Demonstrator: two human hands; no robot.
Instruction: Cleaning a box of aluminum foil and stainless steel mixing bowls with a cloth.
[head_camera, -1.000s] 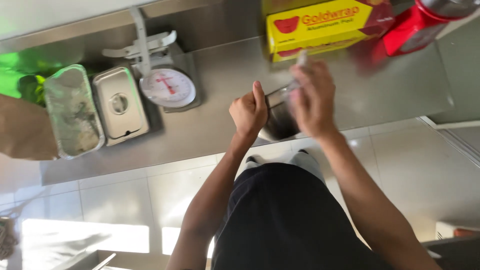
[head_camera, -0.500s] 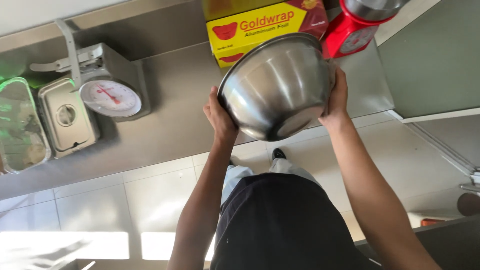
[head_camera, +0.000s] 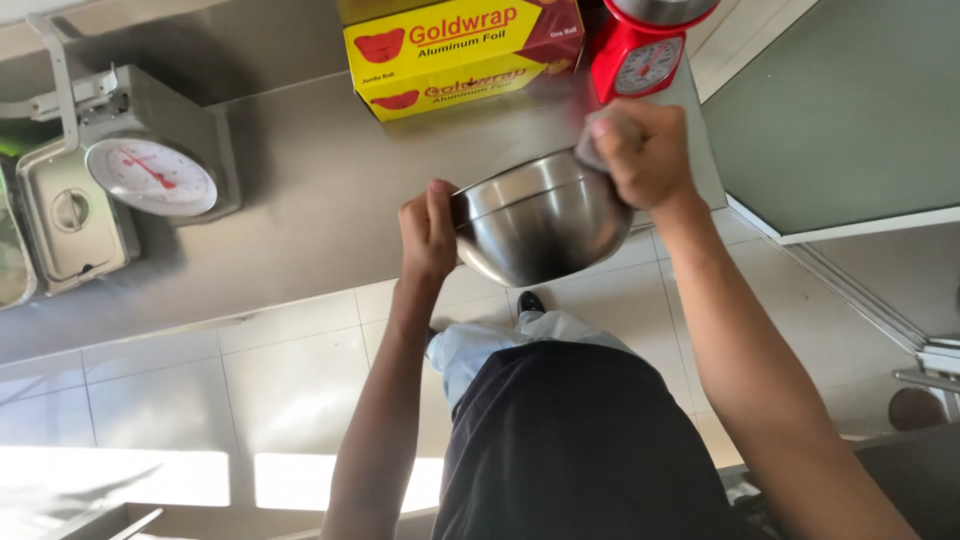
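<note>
I hold a round steel mixing bowl with both hands at the near edge of a steel counter. My left hand grips the bowl's left rim. My right hand grips the right rim, fingers curled over it. The bowl hangs partly past the counter edge, tilted a little, its underside toward me. What is inside is hidden.
A yellow and red box of foil lies at the back of the counter, a red kitchen scale beside it. A white-dial scale and a lidded steel pan stand at left. Tiled floor lies below; a green-grey surface is at right.
The bowl was raised and tipped with its bottom toward me; now it is lower and more level at the counter edge. My view has shifted right.
</note>
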